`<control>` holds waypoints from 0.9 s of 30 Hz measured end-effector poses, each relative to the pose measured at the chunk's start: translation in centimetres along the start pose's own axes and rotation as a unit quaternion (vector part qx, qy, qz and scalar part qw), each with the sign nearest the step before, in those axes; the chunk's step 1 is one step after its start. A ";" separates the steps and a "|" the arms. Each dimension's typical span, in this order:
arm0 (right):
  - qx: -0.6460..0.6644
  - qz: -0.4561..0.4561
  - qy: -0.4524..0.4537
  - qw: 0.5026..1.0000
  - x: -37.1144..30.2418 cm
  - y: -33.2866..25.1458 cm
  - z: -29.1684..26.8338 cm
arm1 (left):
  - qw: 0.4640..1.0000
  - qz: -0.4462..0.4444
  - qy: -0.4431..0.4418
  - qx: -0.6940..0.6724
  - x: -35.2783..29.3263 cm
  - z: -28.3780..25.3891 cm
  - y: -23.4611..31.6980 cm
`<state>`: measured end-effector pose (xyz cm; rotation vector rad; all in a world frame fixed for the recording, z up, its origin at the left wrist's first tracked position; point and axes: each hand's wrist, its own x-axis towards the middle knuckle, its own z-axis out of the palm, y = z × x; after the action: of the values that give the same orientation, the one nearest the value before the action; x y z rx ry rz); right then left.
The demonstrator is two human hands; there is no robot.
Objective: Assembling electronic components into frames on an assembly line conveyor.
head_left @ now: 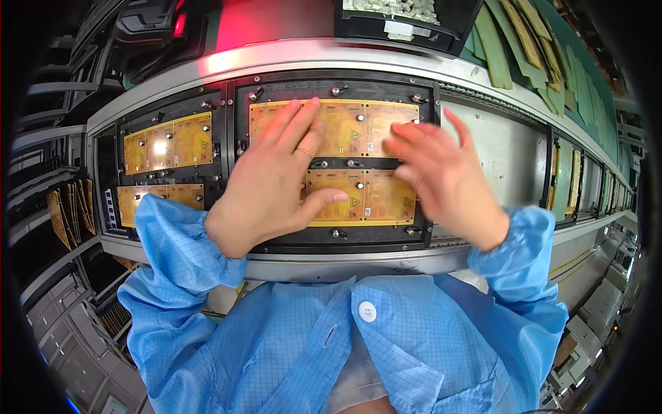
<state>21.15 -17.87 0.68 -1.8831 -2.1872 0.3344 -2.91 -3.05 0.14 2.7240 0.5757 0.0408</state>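
Head view: left hand (pixel 276 176) lies flat, fingers spread, on yellow circuit panels (pixel 376 196) in a black carrier (pixel 331 238); blurred right hand (pixel 438 176) seems open above them.

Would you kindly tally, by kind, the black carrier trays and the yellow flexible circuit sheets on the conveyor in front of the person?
Black carrier trays: 2, front tray, left tray
Yellow circuit sheets: 4, at
Total: 6
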 end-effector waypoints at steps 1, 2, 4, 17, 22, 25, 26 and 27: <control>0.046 0.001 0.071 0.996 0.9 0.8 -1.0 | 1.000 -0.002 0.003 -0.019 0.1 0.5 0.4; -0.008 0.024 0.106 0.994 1.5 1.9 -1.4 | 0.999 -0.005 0.005 -0.039 0.2 0.8 0.9; -0.107 0.046 0.171 0.978 2.5 4.2 -1.3 | 1.000 0.004 -0.011 0.001 1.0 0.7 2.3; -0.064 0.131 0.065 0.987 5.0 4.4 0.6 | 0.999 -0.015 0.011 0.026 1.0 2.5 3.3; 0.043 0.102 0.083 0.990 2.9 4.3 -1.8 | 0.999 -0.014 0.034 0.008 0.2 2.6 3.1; 0.099 -0.088 0.075 0.988 0.9 4.4 -1.9 | 0.999 -0.008 0.042 -0.013 -0.1 2.5 2.5; 0.119 -0.052 0.045 0.990 -0.1 4.3 -1.3 | 0.999 -0.002 0.048 -0.019 0.0 2.5 2.3; 0.119 -0.051 0.046 0.990 -0.6 4.6 -0.8 | 0.999 0.000 0.047 -0.019 0.2 2.4 2.3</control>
<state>25.76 -17.75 -0.02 -1.6217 -2.0707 0.4580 -1.63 -5.73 -1.37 2.6972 0.5956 0.1797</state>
